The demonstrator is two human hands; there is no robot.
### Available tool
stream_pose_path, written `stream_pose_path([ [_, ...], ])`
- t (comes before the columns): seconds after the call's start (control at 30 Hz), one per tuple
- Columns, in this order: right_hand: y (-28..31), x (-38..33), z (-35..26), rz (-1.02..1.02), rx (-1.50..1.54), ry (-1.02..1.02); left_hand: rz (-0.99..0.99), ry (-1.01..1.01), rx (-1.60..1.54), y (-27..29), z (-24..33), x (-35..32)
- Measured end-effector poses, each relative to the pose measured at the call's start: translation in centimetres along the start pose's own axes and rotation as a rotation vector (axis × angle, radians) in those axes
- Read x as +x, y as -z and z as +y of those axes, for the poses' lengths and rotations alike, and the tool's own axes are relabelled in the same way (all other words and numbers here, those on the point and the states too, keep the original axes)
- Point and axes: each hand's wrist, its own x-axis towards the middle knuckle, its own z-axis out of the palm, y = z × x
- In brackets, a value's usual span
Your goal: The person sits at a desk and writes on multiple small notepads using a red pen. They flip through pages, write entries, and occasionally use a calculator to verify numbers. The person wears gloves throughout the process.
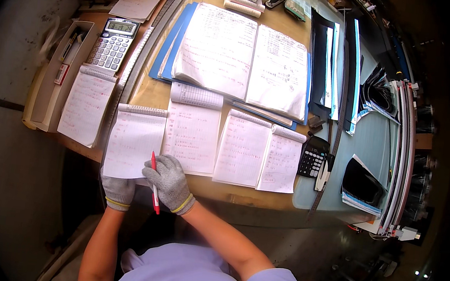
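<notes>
From my remote view, the right hand (168, 183) has its fingers closed on the red pen (155, 194). The pen's long axis points forward, leaning slightly left; its far end is over the notepad (136, 143), near the right edge. The left hand (117, 189) is at the notepad's lower-left corner, its fingers hidden; I cannot tell their grip.
</notes>
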Motion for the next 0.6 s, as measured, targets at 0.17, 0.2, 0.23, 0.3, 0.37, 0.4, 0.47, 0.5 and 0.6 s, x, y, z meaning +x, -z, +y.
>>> stream_pose_path([
  [0.17,0.03,0.19,-0.15,0.011,0.009,0.006,0.031,-0.003,-0.006,0.29,0.65,0.58],
  [0.2,0.03,0.21,-0.18,0.013,0.016,0.007,0.026,0.0,-0.006,0.3,0.67,0.6],
  [0.23,0.0,0.24,-0.21,0.016,0.023,0.007,0.02,0.003,-0.006,0.31,0.68,0.63],
  [0.3,0.02,0.24,-0.19,0.015,0.028,0.008,0.017,0.003,-0.005,0.38,0.75,0.76],
  [0.37,0.11,0.25,-0.15,0.008,0.027,0.01,0.019,-0.002,-0.003,0.54,0.9,0.96],
  [0.4,0.15,0.31,-0.19,0.015,0.027,0.009,-0.007,0.014,-0.012,0.46,0.7,0.73],
  [0.47,0.27,0.46,-0.29,0.029,0.026,0.005,-0.061,0.045,-0.031,0.24,0.19,0.22],
  [0.5,0.28,0.46,-0.28,0.025,0.032,0.003,-0.067,0.049,-0.031,0.2,0.19,0.22],
  [0.6,0.16,0.34,-0.23,0.017,0.047,0.001,-0.073,0.06,-0.033,0.18,0.25,0.28],
])
